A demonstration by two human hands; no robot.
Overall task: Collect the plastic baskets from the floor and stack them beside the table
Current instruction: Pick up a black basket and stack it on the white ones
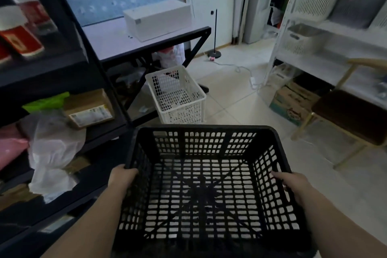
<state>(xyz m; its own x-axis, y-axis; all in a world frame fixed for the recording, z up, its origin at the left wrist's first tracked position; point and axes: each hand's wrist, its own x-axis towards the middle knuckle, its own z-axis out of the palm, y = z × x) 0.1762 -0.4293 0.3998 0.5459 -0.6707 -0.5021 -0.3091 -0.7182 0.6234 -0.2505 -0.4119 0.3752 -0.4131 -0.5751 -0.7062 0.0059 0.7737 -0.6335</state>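
Observation:
A black plastic basket [206,132] with slotted walls fills the lower middle of the view, held level above the floor. My left hand [122,177] grips its left rim and my right hand [292,182] grips its right rim. Beyond it a white plastic basket [196,102] stands upright on the tiled floor, right beside the black-framed table [146,44]. The black basket's far rim is just short of the white one.
A black shelf unit [62,65] with boxes and bags lines the left. White shelving [326,33] with white baskets stands at the right, with a cardboard box [291,100] and a wooden chair [351,115] beneath it. A lamp stand [214,53] and power cable lie on the floor behind.

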